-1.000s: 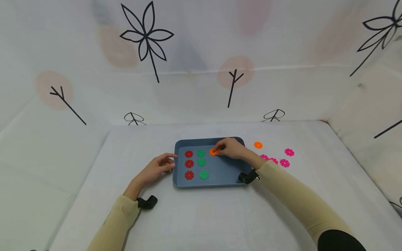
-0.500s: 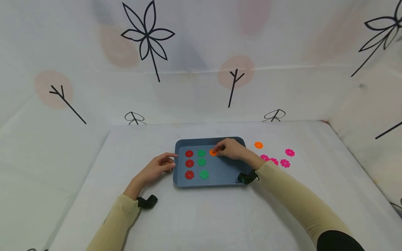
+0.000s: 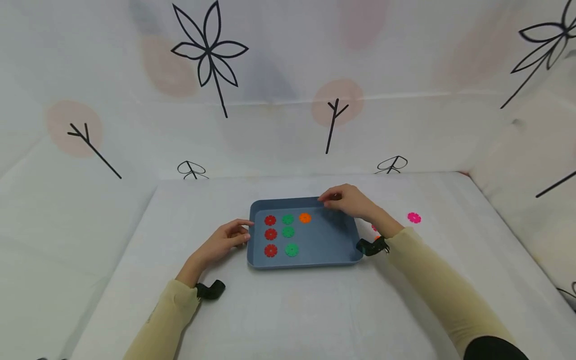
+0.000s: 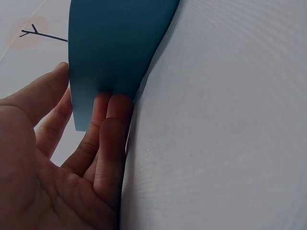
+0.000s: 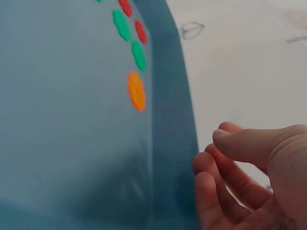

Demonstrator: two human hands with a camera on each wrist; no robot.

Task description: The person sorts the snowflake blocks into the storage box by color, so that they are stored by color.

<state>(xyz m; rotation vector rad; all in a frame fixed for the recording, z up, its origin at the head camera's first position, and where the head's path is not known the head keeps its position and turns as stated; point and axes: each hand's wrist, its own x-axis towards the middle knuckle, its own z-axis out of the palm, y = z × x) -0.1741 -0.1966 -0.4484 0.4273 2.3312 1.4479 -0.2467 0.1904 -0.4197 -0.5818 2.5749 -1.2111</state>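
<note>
A blue-grey tray (image 3: pixel 330 245) lies on the white table. In it are a column of red flower-shaped discs (image 3: pixel 270 234), a column of green ones (image 3: pixel 288 232) and one orange flower-shaped disc (image 3: pixel 305 218) at the top of a third column. My left hand (image 3: pixel 227 236) rests its fingers against the tray's left side; in the left wrist view the fingertips (image 4: pixel 120 103) touch the outer wall. My right hand (image 3: pixel 348 201) hovers over the tray's back right rim with fingers loosely bent and nothing between them. The right wrist view shows its thumb apart from the fingers (image 5: pixel 206 189).
Right of the tray, a pink flower-shaped disc (image 3: pixel 414 217) lies on the table. Closer in, bits of another pink disc (image 3: pixel 374 227) and an orange piece (image 3: pixel 377 238) show beside my right wrist, which hides the others. A printed white cloth wall (image 3: pixel 270 135) rises behind the table.
My right hand has let go of the orange disc in the tray and moved up and to the right, over the back right rim. My left hand has stayed at the tray's left side.
</note>
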